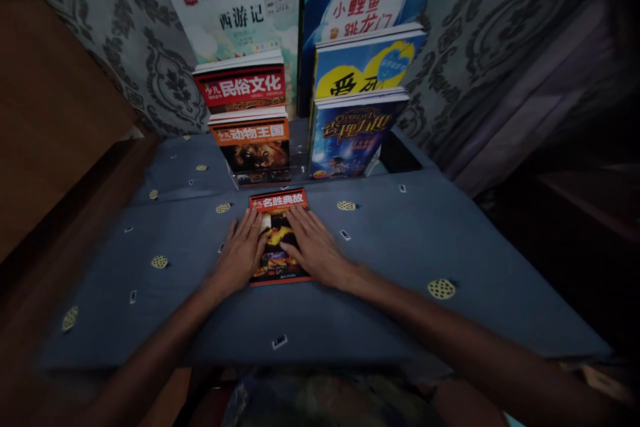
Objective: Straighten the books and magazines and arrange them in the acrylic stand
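A small book (276,235) with a red title band and a dark picture cover lies closed and flat on the blue tablecloth. My left hand (242,250) rests along its left edge, fingers stretched out and touching the cover. On the right side of the cover lies my right hand (316,247), its fingers flat and its thumb reaching in over the picture. Between the two hands the middle of the cover shows. Neither hand grips anything.
Behind the book, upright books stand in a clear rack: an orange-banded lion book (255,150), a red-banded book (243,90), a dark blue book (353,137) and a yellow-and-blue book (367,67). Taller books (240,7) rise behind. A dark flat object (400,155) lies right of the rack.
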The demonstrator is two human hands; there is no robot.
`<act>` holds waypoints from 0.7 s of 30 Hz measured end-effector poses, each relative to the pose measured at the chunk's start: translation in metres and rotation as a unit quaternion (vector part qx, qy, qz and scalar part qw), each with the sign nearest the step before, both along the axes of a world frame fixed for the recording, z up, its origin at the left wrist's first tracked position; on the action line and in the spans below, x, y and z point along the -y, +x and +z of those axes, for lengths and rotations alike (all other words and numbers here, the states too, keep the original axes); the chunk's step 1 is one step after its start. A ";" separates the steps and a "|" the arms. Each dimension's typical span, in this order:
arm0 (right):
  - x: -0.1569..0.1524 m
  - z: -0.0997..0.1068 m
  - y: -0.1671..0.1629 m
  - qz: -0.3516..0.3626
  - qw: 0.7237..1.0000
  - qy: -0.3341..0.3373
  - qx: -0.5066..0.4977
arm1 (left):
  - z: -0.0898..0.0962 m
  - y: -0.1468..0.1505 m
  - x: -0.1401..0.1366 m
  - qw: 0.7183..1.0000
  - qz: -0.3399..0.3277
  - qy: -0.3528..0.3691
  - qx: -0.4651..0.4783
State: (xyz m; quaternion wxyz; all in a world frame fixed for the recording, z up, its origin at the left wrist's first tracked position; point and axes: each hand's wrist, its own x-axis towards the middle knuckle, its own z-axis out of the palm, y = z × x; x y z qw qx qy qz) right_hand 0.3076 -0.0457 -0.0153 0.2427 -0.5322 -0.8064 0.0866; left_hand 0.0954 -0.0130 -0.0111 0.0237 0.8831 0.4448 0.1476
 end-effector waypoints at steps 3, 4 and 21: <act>0.002 0.000 0.011 -0.039 0.999 0.002 0.018 | -0.003 0.000 0.002 0.999 0.025 -0.004 0.028; 0.004 0.000 0.012 -0.050 0.998 0.001 0.025 | -0.004 0.000 0.002 0.998 0.032 -0.010 0.044; 0.008 -0.007 0.008 -0.072 0.997 0.016 0.011 | 0.033 0.050 -0.025 0.666 0.238 -0.376 0.599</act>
